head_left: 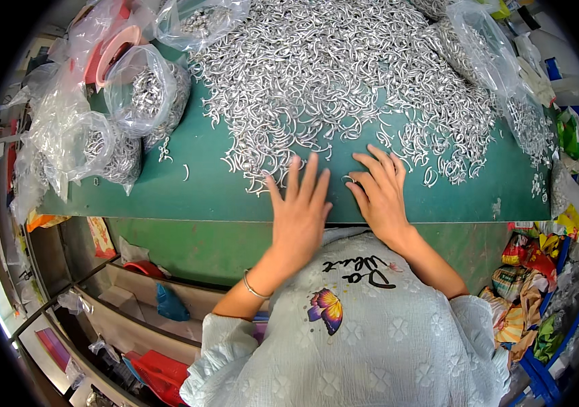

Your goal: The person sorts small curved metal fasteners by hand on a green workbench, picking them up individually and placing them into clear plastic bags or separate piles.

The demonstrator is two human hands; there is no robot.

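Observation:
A large heap of small silver curved metal pieces (316, 74) covers much of the green tabletop (235, 203). At the heap's near edge my left hand (301, 210) is held palm down with its fingers spread, a bit blurred, and nothing shows in it. To its right, my right hand (383, 200) has the thumb and index tips close together at one curved metal piece (348, 178); its other fingers reach toward the heap. Several loose pieces lie just beyond both hands, and one single piece (186, 172) rests apart on the left.
Clear plastic bags with metal pieces, such as this bag (142, 91), stand on the table's left; another long bag (486, 47) lies at the right. A pink basin (116, 54) is behind the left bags. Drawers (147, 305) sit below left, and colourful packets (527, 264) below right.

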